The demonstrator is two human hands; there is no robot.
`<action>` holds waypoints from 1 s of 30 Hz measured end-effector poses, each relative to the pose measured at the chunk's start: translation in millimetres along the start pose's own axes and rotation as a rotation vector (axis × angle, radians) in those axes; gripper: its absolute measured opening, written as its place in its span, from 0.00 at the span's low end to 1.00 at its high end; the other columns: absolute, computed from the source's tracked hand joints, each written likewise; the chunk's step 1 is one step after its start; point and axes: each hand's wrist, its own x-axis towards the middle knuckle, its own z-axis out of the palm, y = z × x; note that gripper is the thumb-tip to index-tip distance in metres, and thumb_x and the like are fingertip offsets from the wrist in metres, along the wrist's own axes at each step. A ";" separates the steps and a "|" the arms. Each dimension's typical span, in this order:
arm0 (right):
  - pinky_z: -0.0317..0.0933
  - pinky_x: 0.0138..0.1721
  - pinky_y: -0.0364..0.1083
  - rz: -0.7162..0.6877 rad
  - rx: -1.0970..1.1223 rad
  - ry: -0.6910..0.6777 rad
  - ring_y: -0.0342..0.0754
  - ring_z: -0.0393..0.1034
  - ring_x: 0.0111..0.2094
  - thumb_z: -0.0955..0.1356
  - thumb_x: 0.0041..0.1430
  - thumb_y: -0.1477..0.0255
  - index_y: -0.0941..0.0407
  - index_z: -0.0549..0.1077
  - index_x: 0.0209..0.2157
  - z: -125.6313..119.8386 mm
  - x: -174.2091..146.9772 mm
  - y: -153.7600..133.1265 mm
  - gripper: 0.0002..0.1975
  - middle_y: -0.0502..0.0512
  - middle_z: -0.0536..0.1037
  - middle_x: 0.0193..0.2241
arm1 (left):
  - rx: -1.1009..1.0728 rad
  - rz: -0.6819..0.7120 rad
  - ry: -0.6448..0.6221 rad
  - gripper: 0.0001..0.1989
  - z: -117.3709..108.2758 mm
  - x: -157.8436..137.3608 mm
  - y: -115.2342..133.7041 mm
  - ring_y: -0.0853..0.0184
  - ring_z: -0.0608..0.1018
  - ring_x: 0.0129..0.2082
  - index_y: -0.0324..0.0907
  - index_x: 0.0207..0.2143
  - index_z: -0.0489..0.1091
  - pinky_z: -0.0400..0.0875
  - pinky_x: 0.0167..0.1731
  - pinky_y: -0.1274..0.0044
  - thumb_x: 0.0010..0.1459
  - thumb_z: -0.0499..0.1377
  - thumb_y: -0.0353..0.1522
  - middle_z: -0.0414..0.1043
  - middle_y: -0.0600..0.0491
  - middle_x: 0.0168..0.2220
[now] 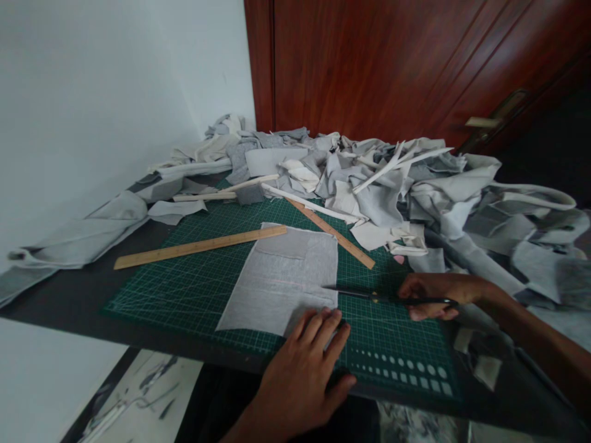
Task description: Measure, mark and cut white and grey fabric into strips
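A light grey piece of fabric (277,289) lies on the green cutting mat (184,271), with a smaller patch of cloth (282,247) on its upper part. My left hand (307,363) rests on the fabric's lower right corner, fingers stretched out and thumb apart. In my right hand (431,295) are black scissors (355,293), gripped by the handles. Their blades point left and reach over the right edge of the fabric, where a slit shows. A faint line runs across the cloth to the left of the blade tips.
A wooden ruler (198,247) overlaps the fabric's top left; another ruler (332,234) lies aslant at its upper right. Heaped grey and white scraps (378,184) fill the table's back and right. A rolled cloth (101,227) lies left. Behind stand a white wall and a brown door (369,67).
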 end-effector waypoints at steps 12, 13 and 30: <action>0.45 0.13 0.36 0.075 0.053 -0.029 0.34 0.52 0.13 0.76 0.52 0.45 0.55 0.61 0.23 -4.4 1.3 0.3 0.31 0.40 0.60 0.13 | -0.023 -0.011 -0.036 0.31 1.6 0.7 0.2 0.57 0.62 0.70 0.42 0.70 0.59 0.53 0.69 0.64 0.74 0.48 0.50 0.61 0.49 0.72; 0.46 0.14 0.36 0.060 0.067 -0.036 0.34 0.52 0.13 0.76 0.51 0.45 0.55 0.61 0.22 -6.1 1.3 2.8 0.32 0.40 0.60 0.14 | -0.031 -0.012 -0.042 0.32 1.5 0.6 0.2 0.57 0.62 0.70 0.41 0.70 0.59 0.53 0.69 0.64 0.74 0.48 0.50 0.61 0.49 0.71; 0.51 0.17 0.38 0.122 0.115 -0.078 0.36 0.53 0.16 0.79 0.45 0.45 0.56 0.67 0.32 -9.6 20.1 -11.8 0.32 0.40 0.61 0.18 | -0.060 -0.013 -0.030 0.30 0.9 -0.6 2.7 0.56 0.65 0.69 0.41 0.69 0.62 0.55 0.69 0.64 0.75 0.47 0.50 0.62 0.47 0.71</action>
